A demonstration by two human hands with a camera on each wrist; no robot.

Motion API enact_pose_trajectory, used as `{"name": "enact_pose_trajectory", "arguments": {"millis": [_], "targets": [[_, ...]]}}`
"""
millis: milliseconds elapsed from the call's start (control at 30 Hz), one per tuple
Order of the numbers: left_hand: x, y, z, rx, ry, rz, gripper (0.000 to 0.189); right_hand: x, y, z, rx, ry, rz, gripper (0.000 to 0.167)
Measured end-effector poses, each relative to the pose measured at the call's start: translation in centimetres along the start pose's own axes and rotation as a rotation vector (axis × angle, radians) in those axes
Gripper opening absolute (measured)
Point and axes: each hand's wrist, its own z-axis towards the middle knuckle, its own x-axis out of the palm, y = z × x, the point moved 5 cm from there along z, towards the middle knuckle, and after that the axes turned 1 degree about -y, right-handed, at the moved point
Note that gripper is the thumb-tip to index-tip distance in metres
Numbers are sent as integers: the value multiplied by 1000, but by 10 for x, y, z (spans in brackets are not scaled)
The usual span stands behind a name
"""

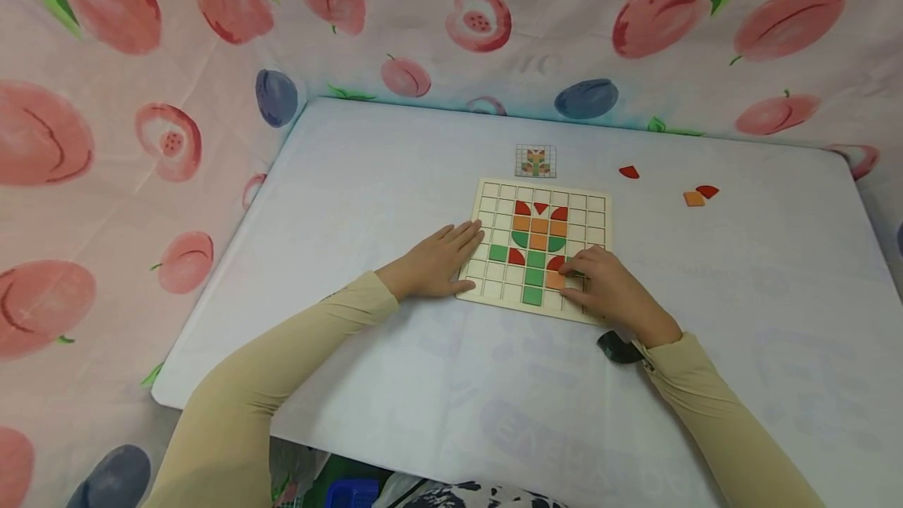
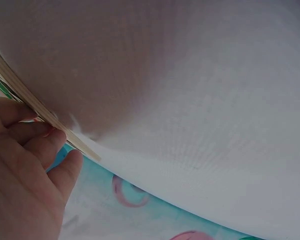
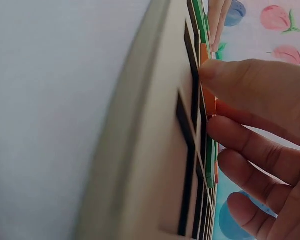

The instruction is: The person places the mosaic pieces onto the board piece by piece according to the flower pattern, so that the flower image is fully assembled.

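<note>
A square wooden grid board point(image 1: 492, 289) lies on the table, with red, orange and green tiles set in its cells. My left hand point(image 1: 437, 261) rests flat against the board's left edge, fingers extended; in the left wrist view its fingertips touch the wooden rim point(image 2: 37, 105). Over the lower right of the board, my right hand point(image 1: 612, 286) pinches an orange square tile point(image 1: 554, 280) between thumb and forefinger, just below a red quarter-round tile point(image 1: 555, 263). In the right wrist view the orange tile point(image 3: 208, 100) shows at the thumb tip. The right hand covers some cells.
Behind the board lies a small pattern card point(image 1: 536, 161) with a coloured design. Farther right are a red tile point(image 1: 629, 172), another red tile point(image 1: 708, 191) and an orange square point(image 1: 694, 199). A dark object point(image 1: 619, 347) sits by the right wrist. Fruit-print cloth point(image 1: 423, 38) borders the white table point(image 1: 367, 179).
</note>
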Motion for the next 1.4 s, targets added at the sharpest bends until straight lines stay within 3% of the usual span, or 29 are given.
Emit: {"name": "enact_pose_trajectory", "arguments": {"millis": [767,1000,1167,1300,1400], "targets": [[2,3,2,2,6,17,84,0,0,4,-4,15,14,31],[2,1,2,1,12,0,83,-3,-8,0,95,36,110,31],[2,1,2,1,13,0,83,-33,-29,-8,112,-147,232,31],[2,1,2,2,9,0,83,-64,-66,-17,159,-343,290,32],[2,1,2,3,7,4,83,-88,-97,-24,207,-443,289,34]]}}
